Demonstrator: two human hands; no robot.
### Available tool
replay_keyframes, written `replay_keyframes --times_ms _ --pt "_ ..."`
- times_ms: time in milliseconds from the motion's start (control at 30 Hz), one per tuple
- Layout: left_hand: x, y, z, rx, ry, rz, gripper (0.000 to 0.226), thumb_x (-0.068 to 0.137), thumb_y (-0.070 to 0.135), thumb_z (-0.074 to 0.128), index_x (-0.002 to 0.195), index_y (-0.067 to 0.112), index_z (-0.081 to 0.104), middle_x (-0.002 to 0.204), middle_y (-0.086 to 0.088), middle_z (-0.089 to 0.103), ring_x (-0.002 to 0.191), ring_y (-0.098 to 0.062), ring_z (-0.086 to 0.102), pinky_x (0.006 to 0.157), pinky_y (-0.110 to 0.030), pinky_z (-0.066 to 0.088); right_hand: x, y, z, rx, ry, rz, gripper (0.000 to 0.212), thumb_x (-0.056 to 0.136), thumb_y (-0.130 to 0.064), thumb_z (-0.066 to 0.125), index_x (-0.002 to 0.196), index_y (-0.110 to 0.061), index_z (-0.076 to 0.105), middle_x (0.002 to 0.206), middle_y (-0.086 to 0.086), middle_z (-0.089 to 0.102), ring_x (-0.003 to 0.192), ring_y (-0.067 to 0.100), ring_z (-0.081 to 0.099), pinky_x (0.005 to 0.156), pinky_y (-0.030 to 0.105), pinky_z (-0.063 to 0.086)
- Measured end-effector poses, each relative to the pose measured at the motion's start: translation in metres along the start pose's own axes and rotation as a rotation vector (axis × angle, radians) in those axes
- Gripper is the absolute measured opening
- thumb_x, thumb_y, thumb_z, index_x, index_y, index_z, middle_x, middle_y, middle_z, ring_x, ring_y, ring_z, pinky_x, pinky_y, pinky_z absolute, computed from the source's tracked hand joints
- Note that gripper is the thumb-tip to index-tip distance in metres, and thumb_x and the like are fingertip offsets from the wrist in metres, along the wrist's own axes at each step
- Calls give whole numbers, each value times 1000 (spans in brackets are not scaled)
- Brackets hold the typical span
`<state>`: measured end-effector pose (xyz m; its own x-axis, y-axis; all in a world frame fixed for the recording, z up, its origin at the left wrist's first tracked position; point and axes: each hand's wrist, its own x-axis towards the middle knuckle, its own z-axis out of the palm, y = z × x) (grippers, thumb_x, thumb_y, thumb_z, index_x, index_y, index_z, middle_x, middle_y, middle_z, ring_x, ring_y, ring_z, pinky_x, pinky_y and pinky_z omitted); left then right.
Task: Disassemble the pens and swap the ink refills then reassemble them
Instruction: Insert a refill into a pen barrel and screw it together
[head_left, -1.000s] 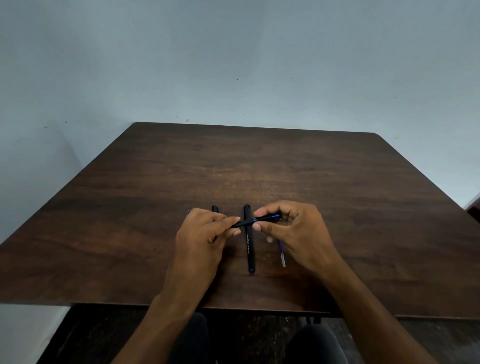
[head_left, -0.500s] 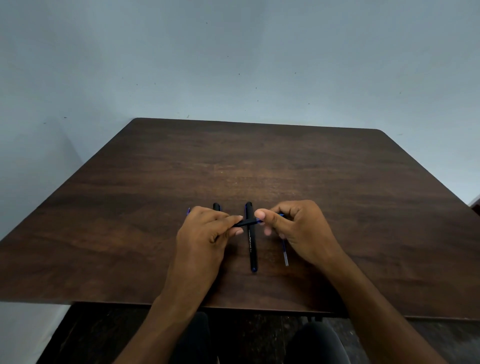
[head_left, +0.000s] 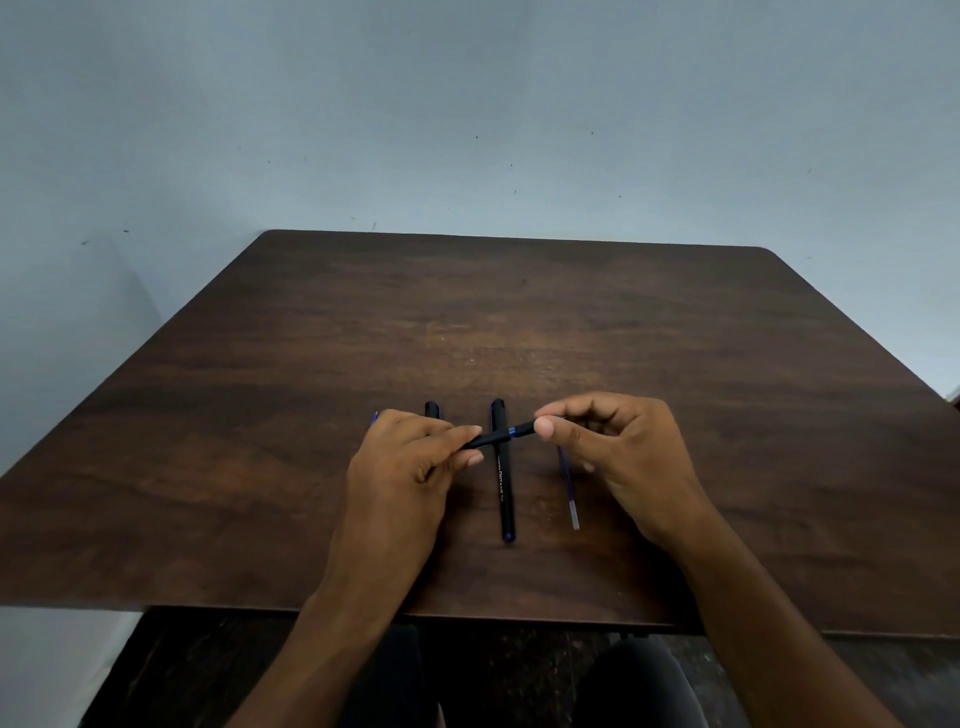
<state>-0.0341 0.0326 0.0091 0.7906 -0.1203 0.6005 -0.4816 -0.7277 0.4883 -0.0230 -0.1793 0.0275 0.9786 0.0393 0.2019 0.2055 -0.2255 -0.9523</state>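
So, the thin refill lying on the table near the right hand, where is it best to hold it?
Pinch the refill from above at its near half, toward the pale end. It lies flat, pointing at the person; its far end sits under the right hand, so the near part is the free one.

The table (head_left: 675, 364) is dark wood-grain with a smooth, faintly sheened top. On it, the black pen (head_left: 503, 483) looks matt plastic. Just right of that pen, the refill (head_left: 569, 488) is thin translucent plastic.
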Motion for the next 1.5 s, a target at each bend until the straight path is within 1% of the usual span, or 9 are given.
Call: replay_keyframes --times_ms 233,400,533,700,933,1133,1233,1367,1500 --pt "-1 -1 1 10 -1 9 22 78 17 79 100 15 80 87 9 72 84 -14 59 78 -11 41 3 8 3 -163 77 -94 33 80 -48 72 68 -17 73 60 7 68 49 6 52 50 17 45" --pt "-2 -1 1 20 -5 15 22 77 15 80 99 15 80 87 8 73 85 -13 60 75 -21 48 1 10 5 -193 97 -59 51 81 -62 59 72 -14 73 63 -15 70 54 0 60 56 11 48" --pt "-1 -1 2 3 4 12 21 76 12 81 97 13 80 86 6 74 85 -5 55 76 -13 42 -1 10 -1 32 64 -34 20 86 -32 76 102 -21 75 87 -4 75 71 -1 65 61 13 49" --pt "-2 0 1 4 5 5 21 77 12 81 98 13 80 84 7 73 83 -13 59 76 -15 43 -4 9 -2 -39 17 -45 12 87 -15 77 97 -22 78 84 4 75 72 9 66 65 19 54" --pt "-2 0 -1 12 6 7 21 78 14 80 99 14 80 86 8 72 84 -13 59 74 -18 45 -4 8 0 -178 25 -103 9 91 -27 71 90 -19 76 79 -6 73 72 2 65 69 18 53" --pt "-3 3 -1 13 -1 27 20 77 12 80 97 12 80 86 5 73 83 -15 60 76 -16 43 -4 8 4 -286 60 -138 44 91 -51 56 68 -16 70 64 2 69 61 17 64 64 28 53" --pt "-4 4 -2 18 -1 11 21 77 12 81 98 12 80 86 5 73 84 -15 60 75 -20 45 -4 7 5 -271 70 -101 46 90 -57 53 70 -19 71 66 2 70 64 15 65 65 24 53" --pt "-4 3 -2 13 3 14 21 78 13 80 98 12 80 86 6 73 83 -14 59 77 -14 42 -7 6 0 -65 0 -53 16 89 -33 73 102 -23 74 94 -1 75 88 15 70 79 25 58" --pt "-4 0 0 9 -2 -6 21 79 15 78 100 14 80 88 8 72 86 -14 59 79 -11 41 -8 6 0 -81 0 -92 10 91 -11 73 98 -18 75 92 12 73 87 30 67 76 37 57"
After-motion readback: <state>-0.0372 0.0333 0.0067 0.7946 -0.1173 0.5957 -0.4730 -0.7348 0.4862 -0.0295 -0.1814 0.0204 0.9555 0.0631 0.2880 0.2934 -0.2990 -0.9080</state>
